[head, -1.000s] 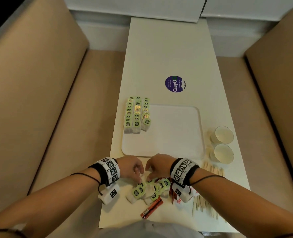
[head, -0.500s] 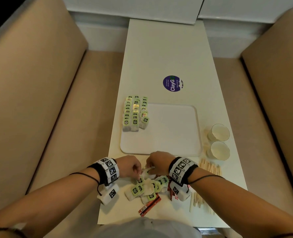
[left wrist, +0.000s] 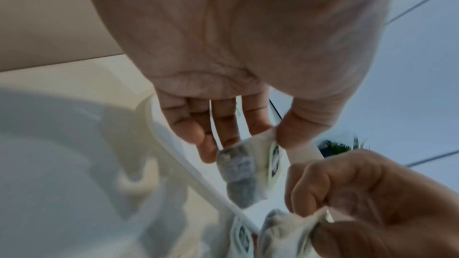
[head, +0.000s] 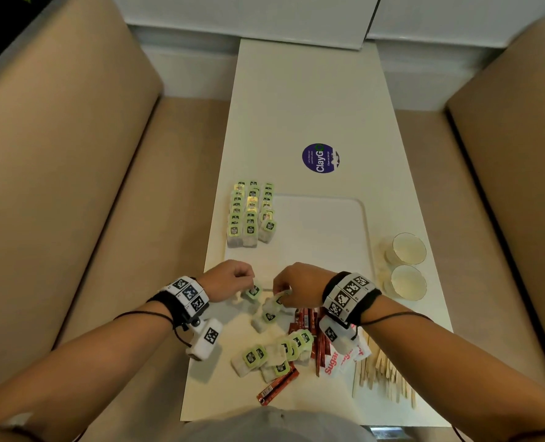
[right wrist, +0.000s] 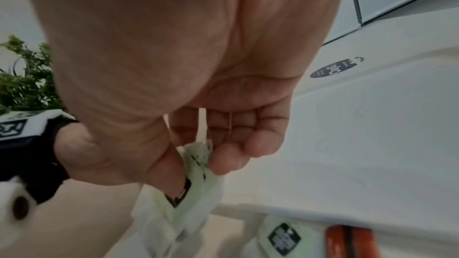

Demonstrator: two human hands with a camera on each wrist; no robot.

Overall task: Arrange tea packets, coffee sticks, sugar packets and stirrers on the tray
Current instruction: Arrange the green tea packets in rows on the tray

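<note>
A white tray (head: 322, 237) lies mid-table with rows of green-tagged tea packets (head: 252, 215) along its left side. At the tray's near edge my left hand (head: 232, 279) pinches one tea packet (head: 253, 292), seen hanging from thumb and fingers (left wrist: 238, 172). Beside it, my right hand (head: 296, 282) pinches another tea packet (head: 276, 303) by its green tag (right wrist: 198, 160). A loose pile of tea packets (head: 274, 355) lies near me, with red coffee sticks (head: 309, 330), white sugar packets (head: 344, 358) and wooden stirrers (head: 382, 374) to its right.
Two paper cups (head: 406, 266) stand right of the tray. A purple round sticker (head: 320, 157) marks the table beyond it. Beige bench seats flank the narrow table on both sides. One coffee stick (head: 276, 387) lies near the table's front edge.
Both hands have lifted off the loose pile, each with a tea packet, and have moved forward toward the tray's near edge.
</note>
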